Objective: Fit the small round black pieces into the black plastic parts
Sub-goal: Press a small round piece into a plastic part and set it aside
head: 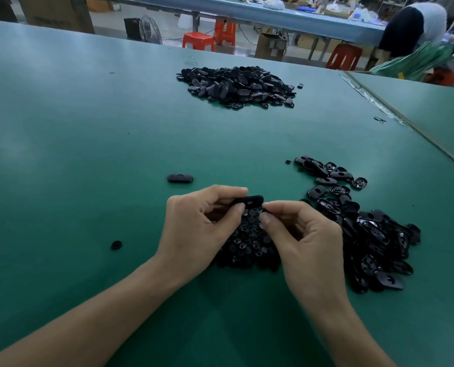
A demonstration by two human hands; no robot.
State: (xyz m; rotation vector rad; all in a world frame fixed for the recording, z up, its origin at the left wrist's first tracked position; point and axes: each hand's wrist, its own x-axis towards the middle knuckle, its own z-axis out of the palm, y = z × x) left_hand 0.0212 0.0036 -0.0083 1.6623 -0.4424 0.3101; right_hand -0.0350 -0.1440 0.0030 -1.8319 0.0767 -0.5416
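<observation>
My left hand (202, 223) pinches an oblong black plastic part (251, 200) between thumb and forefinger, above a heap of small round black pieces (247, 245). My right hand (302, 234) pinches a small black piece (265, 210) at the part's right end; the fingers hide most of it. A spread of loose black plastic parts (369, 234) lies to the right. A bigger pile of black parts (239, 86) sits farther back on the green table (88, 128).
One black part (180, 178) lies alone left of my hands, and one round piece (116, 245) lies near my left forearm. A table seam (406, 123) runs along the right. Red stools, boxes and a person stand beyond the far edge.
</observation>
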